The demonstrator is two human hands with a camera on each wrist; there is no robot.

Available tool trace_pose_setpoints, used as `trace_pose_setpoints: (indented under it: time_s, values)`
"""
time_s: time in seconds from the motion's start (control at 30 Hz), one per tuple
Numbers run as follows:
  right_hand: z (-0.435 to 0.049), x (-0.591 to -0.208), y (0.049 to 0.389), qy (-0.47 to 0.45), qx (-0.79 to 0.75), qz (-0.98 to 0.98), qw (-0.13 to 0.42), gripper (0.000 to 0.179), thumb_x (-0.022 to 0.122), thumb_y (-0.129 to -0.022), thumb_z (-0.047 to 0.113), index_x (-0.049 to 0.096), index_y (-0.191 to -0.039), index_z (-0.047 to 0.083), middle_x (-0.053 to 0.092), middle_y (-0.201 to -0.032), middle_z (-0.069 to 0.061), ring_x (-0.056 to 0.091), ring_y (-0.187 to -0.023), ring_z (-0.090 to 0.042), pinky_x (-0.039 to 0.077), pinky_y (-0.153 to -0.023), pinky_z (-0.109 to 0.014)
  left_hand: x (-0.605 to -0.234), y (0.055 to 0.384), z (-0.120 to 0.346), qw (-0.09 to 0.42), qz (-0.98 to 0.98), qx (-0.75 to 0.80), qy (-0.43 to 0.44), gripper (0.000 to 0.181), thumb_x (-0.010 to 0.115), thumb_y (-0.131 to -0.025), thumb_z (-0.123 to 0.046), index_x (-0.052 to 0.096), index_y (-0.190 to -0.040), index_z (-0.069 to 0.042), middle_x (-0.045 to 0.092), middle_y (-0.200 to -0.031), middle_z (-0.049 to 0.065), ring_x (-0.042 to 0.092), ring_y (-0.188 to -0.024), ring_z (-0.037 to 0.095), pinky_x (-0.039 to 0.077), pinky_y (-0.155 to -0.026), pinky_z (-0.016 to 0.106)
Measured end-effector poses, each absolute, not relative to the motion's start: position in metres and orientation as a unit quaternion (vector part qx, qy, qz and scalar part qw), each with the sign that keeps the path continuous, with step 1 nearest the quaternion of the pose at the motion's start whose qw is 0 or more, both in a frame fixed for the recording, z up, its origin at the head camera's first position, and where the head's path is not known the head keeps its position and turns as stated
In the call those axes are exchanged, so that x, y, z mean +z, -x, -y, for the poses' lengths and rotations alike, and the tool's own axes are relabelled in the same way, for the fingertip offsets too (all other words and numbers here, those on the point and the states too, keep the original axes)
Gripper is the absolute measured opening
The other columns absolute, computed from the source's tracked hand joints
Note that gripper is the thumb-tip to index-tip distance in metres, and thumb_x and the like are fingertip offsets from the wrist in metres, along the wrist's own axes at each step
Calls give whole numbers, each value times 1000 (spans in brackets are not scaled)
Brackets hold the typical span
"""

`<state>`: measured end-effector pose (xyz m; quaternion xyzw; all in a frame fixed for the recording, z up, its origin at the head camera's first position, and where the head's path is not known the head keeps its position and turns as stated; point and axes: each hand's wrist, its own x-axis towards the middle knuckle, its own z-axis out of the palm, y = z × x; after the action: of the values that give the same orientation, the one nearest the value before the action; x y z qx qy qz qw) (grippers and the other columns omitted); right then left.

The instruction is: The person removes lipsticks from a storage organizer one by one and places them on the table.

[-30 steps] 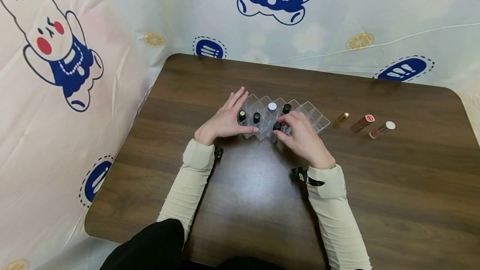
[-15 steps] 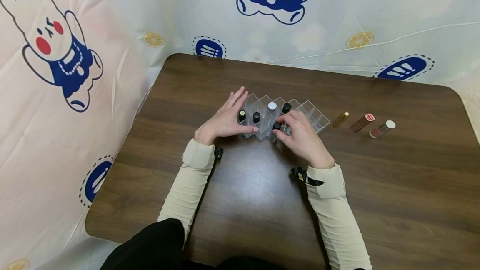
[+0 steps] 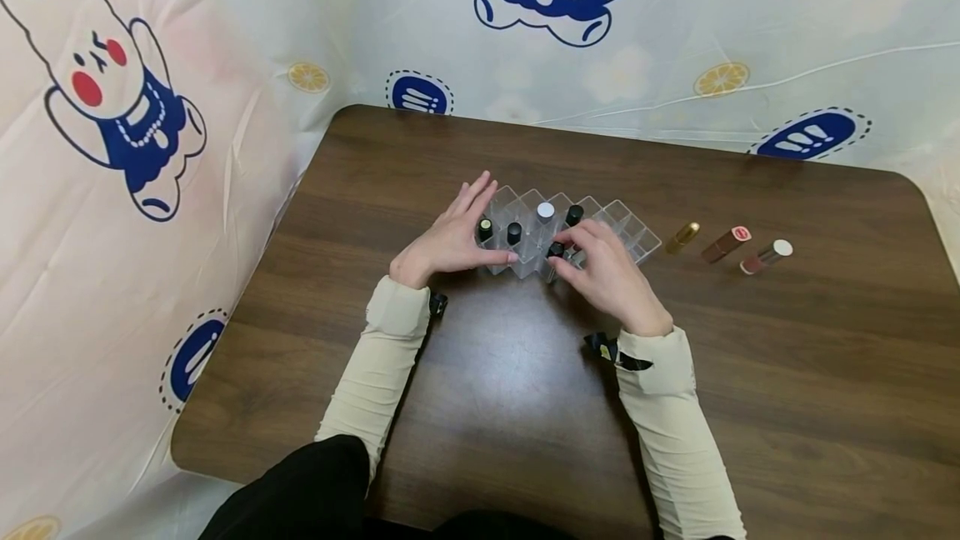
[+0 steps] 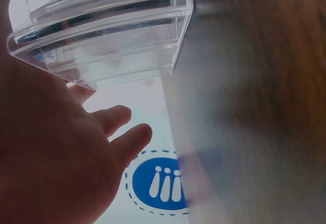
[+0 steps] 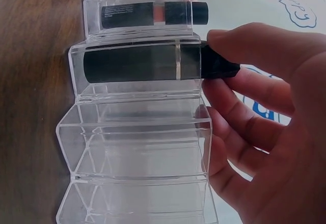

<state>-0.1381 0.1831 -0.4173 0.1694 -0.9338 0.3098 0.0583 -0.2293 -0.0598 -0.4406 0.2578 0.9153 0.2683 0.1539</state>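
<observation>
Hands barely shifted, dark wooden table, seemingly cartoon-print cloth behind

— Organizers on table?
— One clear organizer.
— Lipsticks standing in it?
— Five: four black caps, one white cap.
— Lying loose at right?
— Three: gold, brown with red end, brown with white end.
— Hands?
— Two: left hand, right hand.

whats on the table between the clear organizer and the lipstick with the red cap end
Only the gold lipstick tube, lying between the clear organizer and the red-capped lipstick; otherwise bare wooden table. The head view shows it.
</observation>
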Motion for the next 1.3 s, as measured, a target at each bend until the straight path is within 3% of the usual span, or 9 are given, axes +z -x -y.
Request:
trace_pose_setpoints:
  time_s: [0.2,0.43,0.9,1.3]
  values:
    - [-185,-416,138,-164,321,931,56,26,69,-89,19,68,-109,1,64,-106,-12,57,-97,-27,48,-83,-43,-441,230,59,151,-916,268,-257,116,70,-73,-68,5,-157,-22,-8,-164,-8,-5,-151,31,17,-115,62]
    - [-187,-414,138,-160,327,930,59,27,68,-90,20,67,-109,2,64,-106,-12,58,-97,-27,48,-82,-42,-440,229,60,155,-917,266,-252,115,70,-73,-68,3,-157,-25,-12,-162,-15,-6,-151,30,16,-115,62]
    - [-190,-410,136,-157,339,925,67,24,69,-90,21,68,-108,4,66,-106,-10,61,-94,-25,49,-77,-39,-438,228,60,153,-917,264,-256,116,71,-73,-66,5,-157,-21,-9,-164,-10,-5,-151,31,17,-115,62]
    - [-191,-406,135,-152,346,923,72,26,68,-90,21,68,-110,4,68,-107,-11,63,-93,-25,51,-76,-40,-438,228,60,154,-916,267,-257,116,71,-73,-66,3,-157,-23,-7,-164,-7,-5,-151,31,18,-115,62]
